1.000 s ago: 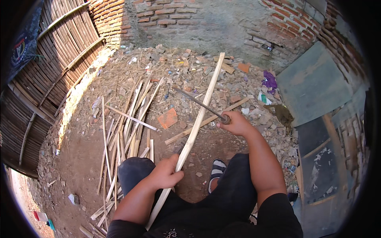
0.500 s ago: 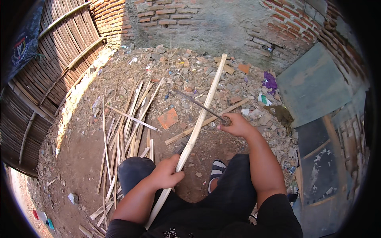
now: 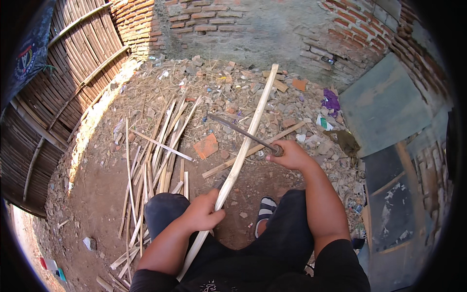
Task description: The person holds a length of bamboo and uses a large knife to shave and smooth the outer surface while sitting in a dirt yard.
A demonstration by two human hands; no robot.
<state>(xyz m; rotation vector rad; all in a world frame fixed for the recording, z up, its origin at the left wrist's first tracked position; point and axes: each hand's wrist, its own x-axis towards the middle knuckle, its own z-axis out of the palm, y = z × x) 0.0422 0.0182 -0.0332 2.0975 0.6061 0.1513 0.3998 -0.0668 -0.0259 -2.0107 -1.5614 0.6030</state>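
My left hand (image 3: pixel 203 213) is closed around a long pale wooden strip (image 3: pixel 237 168). The strip slants from my lap at lower left up toward the far rubble. In my right hand (image 3: pixel 292 155) is the handle of what looks like a machete, whose long, narrow dark blade (image 3: pixel 226 123) points away to the left. The blade crosses the strip well above my left hand; whether they touch is hard to tell. Below them, a second wooden strip (image 3: pixel 221 168) lies across the ground. Beside my left hand a small dark object (image 3: pixel 221 181) is partly hidden.
Many loose wooden strips (image 3: pixel 168 141) are heaped left of my knee. Broken brick (image 3: pixel 206 145) and rubble cover the ground toward the brick wall (image 3: pixel 233 29). A bamboo wall (image 3: pixel 73 82) stands left; grey panels (image 3: pixel 389 107) lean at right. My sandalled foot (image 3: pixel 265 214) is below the strip.
The machete's tip has swung slightly left and toward me, with a small turn of my right hand. My left hand and the wooden strip have barely shifted.
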